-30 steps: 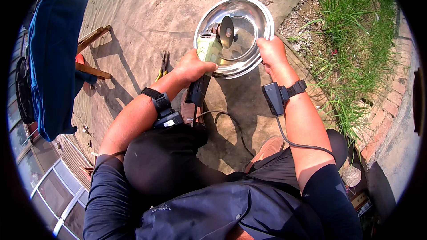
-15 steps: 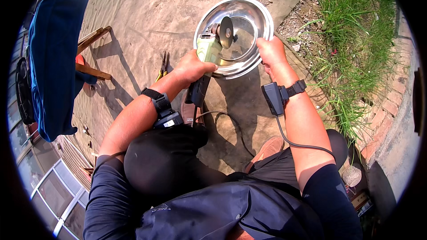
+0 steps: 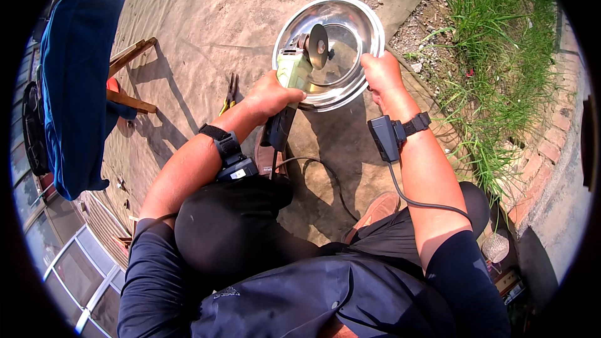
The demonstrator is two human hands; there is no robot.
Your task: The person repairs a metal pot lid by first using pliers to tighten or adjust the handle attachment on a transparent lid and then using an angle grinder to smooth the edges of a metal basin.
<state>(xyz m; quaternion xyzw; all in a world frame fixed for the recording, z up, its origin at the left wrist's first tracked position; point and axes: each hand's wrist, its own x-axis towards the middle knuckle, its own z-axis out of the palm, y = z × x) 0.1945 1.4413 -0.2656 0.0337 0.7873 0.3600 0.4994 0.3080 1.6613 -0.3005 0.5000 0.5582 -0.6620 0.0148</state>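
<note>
My left hand (image 3: 268, 95) is wrapped round the body of a pale green angle grinder (image 3: 292, 70). The grinder's dark disc (image 3: 318, 46) stands over the inside of a shiny round metal basin (image 3: 369, 22). Whether the disc touches the metal, I cannot tell. At the basin's right rim, my right hand (image 3: 383, 74) grips the edge, thumb on the inner side and fingers mostly hidden behind. A black cord (image 3: 335, 178) runs from the grinder's handle down between my feet.
Pliers with yellow handles (image 3: 229, 95) lie on the tan ground cloth left of my left forearm. Farther left stands a wooden-legged stool (image 3: 134, 56) beside a hanging blue cloth (image 3: 81, 87). Grass (image 3: 494, 44) and a brick edging (image 3: 541, 166) border the right side.
</note>
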